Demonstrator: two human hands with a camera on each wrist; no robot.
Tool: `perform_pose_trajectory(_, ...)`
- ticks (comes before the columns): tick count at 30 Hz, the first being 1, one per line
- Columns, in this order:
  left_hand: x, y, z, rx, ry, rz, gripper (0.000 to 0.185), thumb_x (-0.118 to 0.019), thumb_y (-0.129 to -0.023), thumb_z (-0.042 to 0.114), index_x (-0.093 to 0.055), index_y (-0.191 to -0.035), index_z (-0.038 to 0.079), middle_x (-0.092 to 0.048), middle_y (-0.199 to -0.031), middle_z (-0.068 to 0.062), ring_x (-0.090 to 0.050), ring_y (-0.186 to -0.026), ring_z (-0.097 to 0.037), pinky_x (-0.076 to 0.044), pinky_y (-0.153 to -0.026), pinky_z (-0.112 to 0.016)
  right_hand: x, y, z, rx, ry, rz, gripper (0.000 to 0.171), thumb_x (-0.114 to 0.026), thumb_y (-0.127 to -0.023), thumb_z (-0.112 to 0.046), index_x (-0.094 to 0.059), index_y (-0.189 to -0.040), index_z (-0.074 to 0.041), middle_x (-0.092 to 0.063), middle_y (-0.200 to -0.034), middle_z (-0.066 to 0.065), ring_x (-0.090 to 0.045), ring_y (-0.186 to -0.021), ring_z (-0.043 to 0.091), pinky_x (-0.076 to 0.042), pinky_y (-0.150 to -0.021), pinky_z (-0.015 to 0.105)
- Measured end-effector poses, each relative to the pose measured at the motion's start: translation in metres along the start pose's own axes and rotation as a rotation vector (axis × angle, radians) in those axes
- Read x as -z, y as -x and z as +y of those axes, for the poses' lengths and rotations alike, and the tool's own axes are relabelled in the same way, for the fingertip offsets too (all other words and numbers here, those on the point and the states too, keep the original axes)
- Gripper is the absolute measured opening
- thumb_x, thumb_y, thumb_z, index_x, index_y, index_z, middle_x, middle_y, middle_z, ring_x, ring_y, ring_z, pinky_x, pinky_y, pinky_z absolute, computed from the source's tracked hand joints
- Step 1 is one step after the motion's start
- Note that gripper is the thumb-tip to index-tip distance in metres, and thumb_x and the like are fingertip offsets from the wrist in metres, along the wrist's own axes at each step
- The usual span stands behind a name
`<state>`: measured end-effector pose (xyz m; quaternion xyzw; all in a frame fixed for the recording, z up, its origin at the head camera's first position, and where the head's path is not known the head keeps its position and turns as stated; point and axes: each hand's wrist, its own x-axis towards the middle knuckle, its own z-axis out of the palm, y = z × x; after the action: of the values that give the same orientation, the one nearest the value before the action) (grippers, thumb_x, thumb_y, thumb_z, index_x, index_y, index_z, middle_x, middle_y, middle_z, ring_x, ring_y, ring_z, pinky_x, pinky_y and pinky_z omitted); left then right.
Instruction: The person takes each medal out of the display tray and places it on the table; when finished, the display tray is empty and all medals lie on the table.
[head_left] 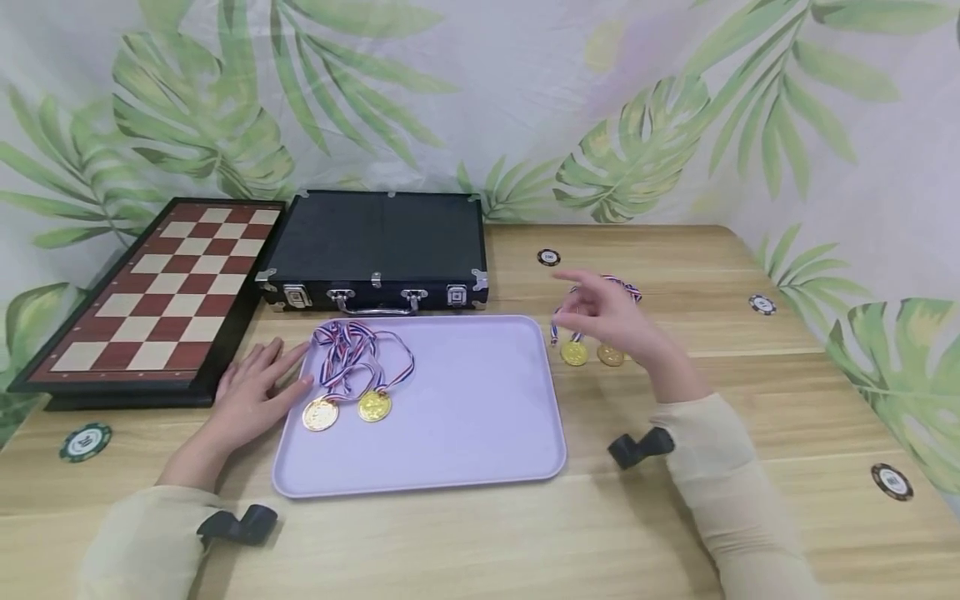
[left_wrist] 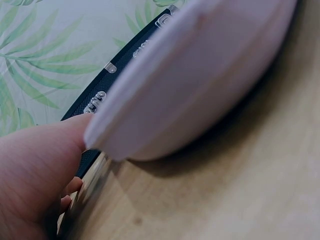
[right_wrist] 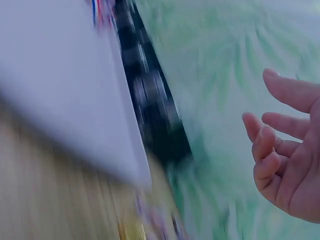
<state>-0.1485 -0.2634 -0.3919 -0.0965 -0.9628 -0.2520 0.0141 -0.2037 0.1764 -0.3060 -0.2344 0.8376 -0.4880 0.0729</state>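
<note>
My left hand [head_left: 258, 396] lies at the left edge of a lilac tray [head_left: 465, 417], its fingers spread and the thumb touching the rim. In the left wrist view, the thumb meets the tray's side [left_wrist: 175, 95]. Two gold-coloured medals [head_left: 320, 413] with red, white and blue ribbons [head_left: 348, 354] lie in the tray's left part. Raised over the table right of the tray, my right hand [head_left: 611, 321] holds nothing, its fingers loosely bent. Below it are a gold medal [head_left: 574, 353] and a bronze-toned medal [head_left: 611, 355], their ribbons partly hidden by the hand.
Behind the tray stands a black case [head_left: 382, 242] with metal latches. A red-and-cream chessboard box [head_left: 168, 292] sits at the left. Poker chips lie around the table, one green [head_left: 86, 442] at the left and several black, including one [head_left: 892, 482] at the right. A leaf-print cloth [head_left: 525, 100] hangs behind.
</note>
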Motion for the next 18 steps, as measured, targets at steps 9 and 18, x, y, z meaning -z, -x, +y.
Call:
perform_pose_trajectory(9,0.000,0.000,0.000,0.014,-0.004,-0.003,0.060,-0.046,-0.085,0.044,-0.032,-0.134,0.013,-0.016,-0.135,-0.028,-0.002,-0.125,-0.041,0.009,-0.093,-0.056,-0.110,-0.040,-0.046,0.128,-0.011,-0.332,0.049,-0.066,-0.076,-0.012,-0.047,-0.121,-0.005,-0.059,-0.077,0.000,-0.055,-0.065,0.015,-0.046,-0.060,0.025)
perform_pose_trajectory(18,-0.002,-0.001,-0.001,0.006,-0.014,-0.002,0.059,-0.045,-0.085,0.044,-0.031,-0.134,0.014,-0.017,-0.135,-0.029,-0.002,-0.125,-0.040,0.009,-0.093,-0.055,-0.179,-0.053,-0.044,0.008,0.063,-0.441,0.047,-0.068,-0.075,-0.018,-0.050,-0.118,-0.007,-0.058,-0.073,-0.004,-0.054,-0.053,0.013,-0.045,-0.049,0.022)
